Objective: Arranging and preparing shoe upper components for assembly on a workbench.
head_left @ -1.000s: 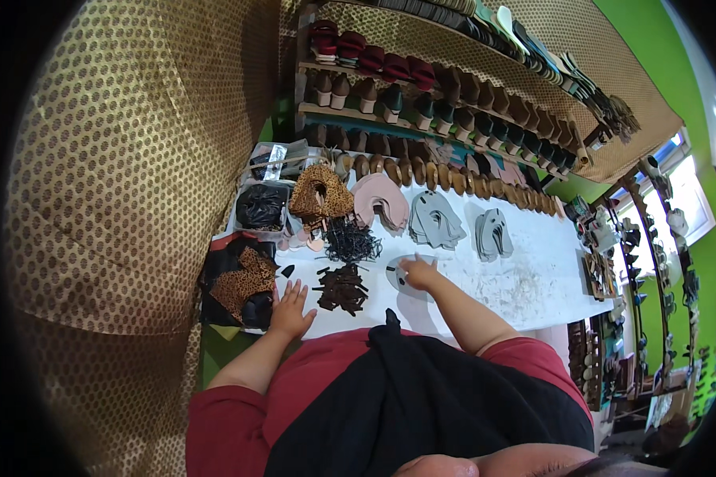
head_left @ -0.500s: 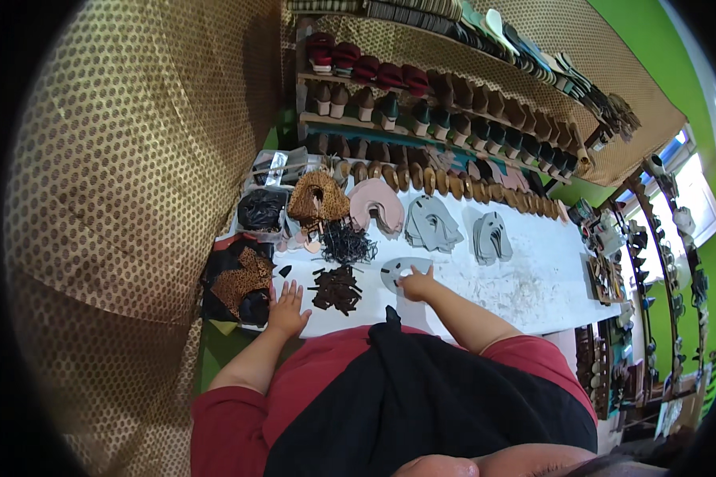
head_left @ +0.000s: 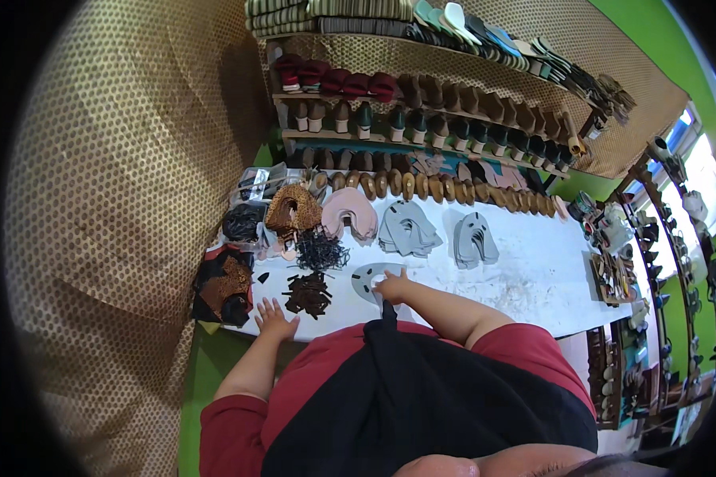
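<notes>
Cutout (head_left: pixel 361 281), grey and curved: flat on white tabletop (head_left: pixel 525 280), right of the brown strips (head_left: pixel 308 296). Right hand (head_left: pixel 392 287): fingers on the cutout, whether gripping cannot be told. Left hand (head_left: pixel 276 323): fingers spread, holding nothing, at tabletop's near edge.

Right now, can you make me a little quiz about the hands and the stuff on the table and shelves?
1. True or false: the right hand is on the lone grey piece.

2. Which is nearest the left hand?
A) the red slippers
B) the pile of dark brown strips
C) the dark green shoes

3. Fill in: the pink stack lies between a leopard-print pile and a ____ stack.

Key: 1 true; 2 B; 3 grey.
</notes>
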